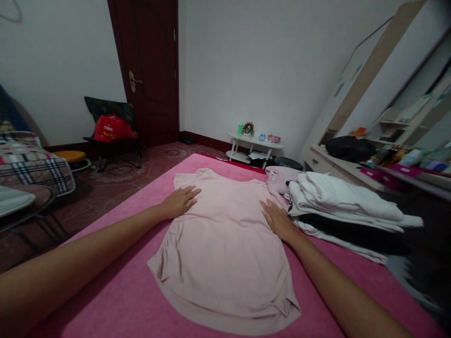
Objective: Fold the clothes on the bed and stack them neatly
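Head view: a white-walled room with a dark door (148, 70) and a chair (111, 136) beyond a pink-covered bed (134, 295). A pale pink T-shirt (221, 253) lies spread flat in the middle of the bed, hem nearest the camera. The left hand (180, 202) rests open, palm down, on the shirt's left edge; the right hand (278, 219) lies flat and released on its right edge, grasping nothing. A pile of folded clothes (345, 202) crowds that right side; bare cover lies open to the left
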Demonstrator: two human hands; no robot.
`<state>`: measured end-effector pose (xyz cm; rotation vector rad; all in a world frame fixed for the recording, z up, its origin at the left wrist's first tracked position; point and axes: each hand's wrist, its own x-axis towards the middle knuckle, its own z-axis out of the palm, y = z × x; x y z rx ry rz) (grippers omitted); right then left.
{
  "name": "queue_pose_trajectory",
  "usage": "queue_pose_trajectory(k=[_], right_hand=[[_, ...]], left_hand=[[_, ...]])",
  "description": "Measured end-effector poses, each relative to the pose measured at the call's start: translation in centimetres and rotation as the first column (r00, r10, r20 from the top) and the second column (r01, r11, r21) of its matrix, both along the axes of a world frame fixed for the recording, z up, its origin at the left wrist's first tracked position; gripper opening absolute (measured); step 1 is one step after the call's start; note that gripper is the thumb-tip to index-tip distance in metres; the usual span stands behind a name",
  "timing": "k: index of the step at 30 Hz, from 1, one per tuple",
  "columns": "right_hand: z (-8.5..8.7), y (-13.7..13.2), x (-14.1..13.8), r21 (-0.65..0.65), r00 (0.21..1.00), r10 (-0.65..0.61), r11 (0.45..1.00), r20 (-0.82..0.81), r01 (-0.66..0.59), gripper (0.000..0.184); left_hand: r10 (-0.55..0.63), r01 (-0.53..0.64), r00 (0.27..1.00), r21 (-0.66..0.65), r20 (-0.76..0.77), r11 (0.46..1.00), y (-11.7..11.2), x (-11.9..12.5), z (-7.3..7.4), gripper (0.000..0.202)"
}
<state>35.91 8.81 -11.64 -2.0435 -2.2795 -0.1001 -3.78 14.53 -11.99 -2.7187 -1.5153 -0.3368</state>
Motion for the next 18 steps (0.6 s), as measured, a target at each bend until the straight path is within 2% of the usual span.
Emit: queue_pose_trajectory(k=[5,9,14,16,18], right_hand=[[-0.6,-4.0,2.3,0.071,0.976,0.195,0.979,-0.094,-0.189,0.053],[-0.1,-6.1,3.5,0.105,0.926,0.318,0.947,-0.204,-0.302,0.057],[1.3,-6.0,3.1,0.166,0.886,0.405,0.912,-0.226,-0.375,0.055],[1.5,-5.4,2.6,0.202,0.858,0.474,0.876,-0.198,-0.438,0.052],[1.5,-4.7,2.1,0.23,0.818,0.552,0.827,-0.163,-0.513,0.051]], left_hand=[[-0.096,0.099,0.994,-0.058,0.045,0.993,-2.4,-3.2,1.1,0.051],[-0.142,0.145,0.988,-0.037,0.066,0.989,-3.9,-5.1,2.2,0.049],[-0.192,0.194,0.978,-0.02,0.076,0.981,-4.0,-3.6,3.9,0.047],[-0.279,0.28,0.958,0.007,0.068,0.96,-3.6,-2.5,4.3,0.048],[-0.401,0.399,0.914,0.035,0.056,0.916,-3.0,-1.4,4.3,0.048]])
